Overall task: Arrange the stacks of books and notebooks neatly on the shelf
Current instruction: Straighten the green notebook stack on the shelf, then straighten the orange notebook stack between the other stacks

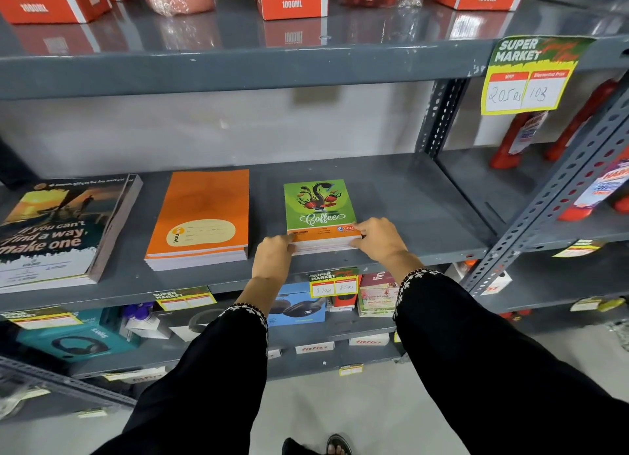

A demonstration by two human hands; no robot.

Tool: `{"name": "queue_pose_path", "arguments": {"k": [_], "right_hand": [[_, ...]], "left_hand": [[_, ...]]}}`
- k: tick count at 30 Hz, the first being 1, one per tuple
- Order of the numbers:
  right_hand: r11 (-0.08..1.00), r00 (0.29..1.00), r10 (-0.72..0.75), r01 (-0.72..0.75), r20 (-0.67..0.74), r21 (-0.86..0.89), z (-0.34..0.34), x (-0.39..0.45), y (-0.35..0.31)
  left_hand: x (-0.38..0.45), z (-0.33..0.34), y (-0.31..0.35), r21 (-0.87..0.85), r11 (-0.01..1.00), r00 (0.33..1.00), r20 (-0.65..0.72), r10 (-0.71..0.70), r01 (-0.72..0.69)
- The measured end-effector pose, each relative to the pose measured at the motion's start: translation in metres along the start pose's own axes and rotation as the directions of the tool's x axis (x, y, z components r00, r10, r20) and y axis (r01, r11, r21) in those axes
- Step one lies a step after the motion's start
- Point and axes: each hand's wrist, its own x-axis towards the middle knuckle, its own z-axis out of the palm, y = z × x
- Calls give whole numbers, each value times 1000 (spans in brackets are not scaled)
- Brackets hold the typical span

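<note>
Three stacks lie flat on the grey metal shelf. A small stack of green "Coffee" notebooks sits at the middle right. My left hand grips its near left corner and my right hand grips its near right corner. To the left of it lies a stack of orange notebooks. At the far left rests a thick stack of dark-covered books with a sunset picture and white lettering.
The shelf above holds red-and-white 1000ML boxes and wrapped items. A yellow price tag hangs on its edge. A perforated upright bounds the shelf at the right. Red bottles stand beyond it. Headphone boxes fill the shelf below.
</note>
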Motion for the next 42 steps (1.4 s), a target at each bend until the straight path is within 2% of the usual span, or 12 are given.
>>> {"name": "queue_pose_path", "arguments": {"k": [13,28,37,42], "right_hand": [[999,999,18,-19,36,34,-5,7,1],[998,998,-23,26,61,-54,-3,9,4],[993,998,-65,66,11,-95,2,0,6],[974,991,-134,130,-9,-184,11,-4,-15]], "left_hand": [[4,-1,-2,159,985,997,57,59,-68],[3,0,4,363,926,992,94,79,-108],[-5,3,2,351,932,996,51,74,-87],[-10,-10,-21,214,970,988,-83,131,-111]]}}
